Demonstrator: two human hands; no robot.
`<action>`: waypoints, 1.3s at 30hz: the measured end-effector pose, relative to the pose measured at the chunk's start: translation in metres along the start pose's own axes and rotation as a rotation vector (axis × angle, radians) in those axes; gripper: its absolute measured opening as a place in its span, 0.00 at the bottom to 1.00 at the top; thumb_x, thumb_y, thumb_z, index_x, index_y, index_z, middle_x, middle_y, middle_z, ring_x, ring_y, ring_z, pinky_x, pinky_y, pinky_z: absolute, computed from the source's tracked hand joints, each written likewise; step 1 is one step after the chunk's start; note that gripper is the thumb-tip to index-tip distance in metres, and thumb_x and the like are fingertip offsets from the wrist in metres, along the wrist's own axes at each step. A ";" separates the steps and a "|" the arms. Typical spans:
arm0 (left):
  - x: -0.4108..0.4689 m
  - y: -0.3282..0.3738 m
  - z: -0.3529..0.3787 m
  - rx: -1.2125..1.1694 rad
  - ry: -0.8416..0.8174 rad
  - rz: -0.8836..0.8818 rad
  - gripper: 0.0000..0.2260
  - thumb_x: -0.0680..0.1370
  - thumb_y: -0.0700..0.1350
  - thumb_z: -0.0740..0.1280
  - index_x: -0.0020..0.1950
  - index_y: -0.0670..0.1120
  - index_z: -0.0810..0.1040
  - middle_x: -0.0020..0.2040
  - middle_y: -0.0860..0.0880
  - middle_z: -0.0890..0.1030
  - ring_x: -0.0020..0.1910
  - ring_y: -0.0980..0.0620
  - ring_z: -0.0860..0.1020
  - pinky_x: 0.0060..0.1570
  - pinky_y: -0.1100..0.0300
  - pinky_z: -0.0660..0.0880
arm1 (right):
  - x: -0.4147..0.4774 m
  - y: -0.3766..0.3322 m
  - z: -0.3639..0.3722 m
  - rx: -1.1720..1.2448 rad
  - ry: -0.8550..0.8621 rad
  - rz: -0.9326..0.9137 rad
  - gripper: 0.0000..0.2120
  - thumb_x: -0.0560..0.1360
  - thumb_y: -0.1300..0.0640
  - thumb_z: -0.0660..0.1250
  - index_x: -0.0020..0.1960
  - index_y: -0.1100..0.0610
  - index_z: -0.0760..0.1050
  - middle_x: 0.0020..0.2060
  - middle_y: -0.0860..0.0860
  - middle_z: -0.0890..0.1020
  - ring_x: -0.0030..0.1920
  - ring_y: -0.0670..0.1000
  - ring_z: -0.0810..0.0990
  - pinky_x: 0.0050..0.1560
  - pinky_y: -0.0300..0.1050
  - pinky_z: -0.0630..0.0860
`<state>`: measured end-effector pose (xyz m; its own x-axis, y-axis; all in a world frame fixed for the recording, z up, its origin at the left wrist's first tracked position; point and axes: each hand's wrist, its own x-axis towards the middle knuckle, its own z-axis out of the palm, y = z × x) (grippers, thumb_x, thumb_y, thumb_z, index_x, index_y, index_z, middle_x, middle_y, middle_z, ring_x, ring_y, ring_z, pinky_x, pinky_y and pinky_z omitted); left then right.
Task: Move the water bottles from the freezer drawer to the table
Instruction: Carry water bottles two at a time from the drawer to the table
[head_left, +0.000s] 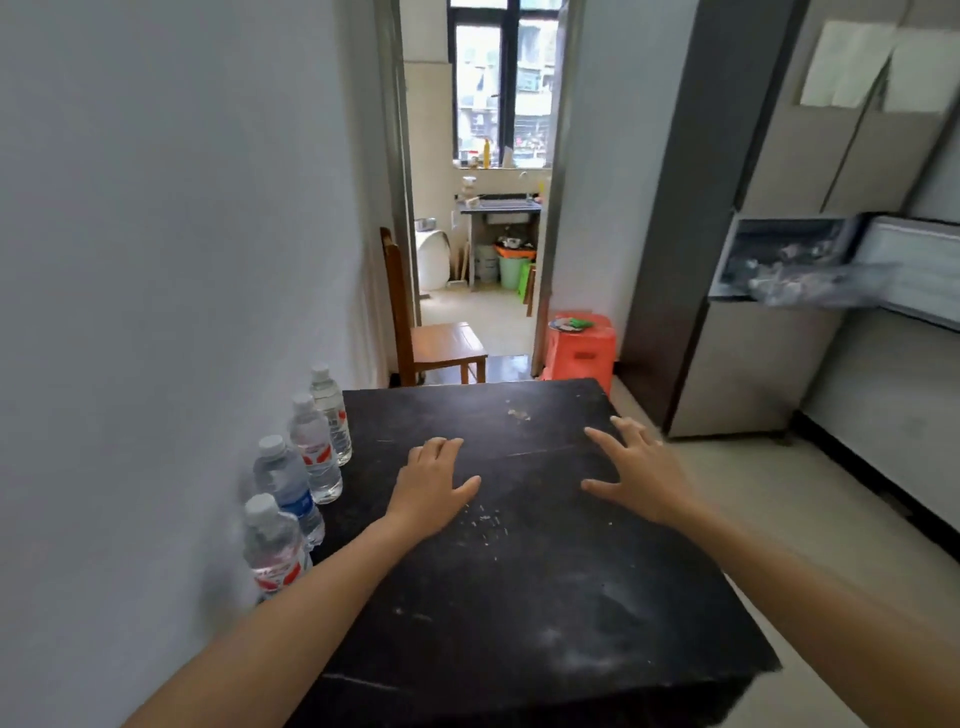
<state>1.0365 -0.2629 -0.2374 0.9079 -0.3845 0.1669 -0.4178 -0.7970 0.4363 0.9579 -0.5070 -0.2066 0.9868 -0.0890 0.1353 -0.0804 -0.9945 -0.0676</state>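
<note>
Water bottles (314, 457), four, stand upright in a near-to-far row along the tabletop's (519, 597) left edge, against the wall. Left hand (431, 483) and right hand (639, 478) are spread, empty and apart over its middle. Freezer drawer (789, 265) stands open far right.

Your counter (519, 597) is black, streaked with pale whitish scuffs. Your water bottles (316, 449) are clear with white caps, three with red-and-white labels, and the blue-labelled bottle (291, 491) stands out. That stool (582, 353) is bright orange, the chair (441, 348) warm brown wood, the fridge (753, 364) grey, the wall (156, 208) pale grey.
</note>
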 end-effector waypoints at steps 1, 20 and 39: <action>-0.004 0.007 -0.002 -0.012 -0.005 0.035 0.26 0.77 0.54 0.62 0.72 0.47 0.61 0.72 0.47 0.63 0.71 0.46 0.61 0.68 0.50 0.64 | -0.020 -0.002 -0.005 -0.025 0.024 0.013 0.34 0.74 0.39 0.61 0.74 0.47 0.52 0.75 0.55 0.52 0.75 0.55 0.50 0.72 0.50 0.54; -0.133 0.238 0.058 -0.123 -0.283 0.777 0.27 0.77 0.59 0.58 0.72 0.47 0.62 0.71 0.47 0.64 0.71 0.46 0.57 0.68 0.51 0.57 | -0.460 0.077 -0.071 -0.396 0.142 0.689 0.31 0.55 0.46 0.80 0.54 0.56 0.79 0.53 0.60 0.81 0.56 0.61 0.78 0.48 0.57 0.77; -0.361 0.494 0.087 -0.324 -0.139 0.979 0.40 0.64 0.66 0.47 0.67 0.43 0.69 0.70 0.42 0.66 0.71 0.41 0.57 0.67 0.45 0.57 | -0.723 0.162 -0.156 -0.458 0.213 0.849 0.31 0.74 0.39 0.57 0.73 0.52 0.59 0.73 0.59 0.60 0.74 0.59 0.55 0.71 0.58 0.52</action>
<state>0.4997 -0.5586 -0.1584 0.1564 -0.8625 0.4813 -0.9216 0.0479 0.3853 0.2092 -0.6122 -0.1613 0.5338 -0.7466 0.3970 -0.8411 -0.5171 0.1585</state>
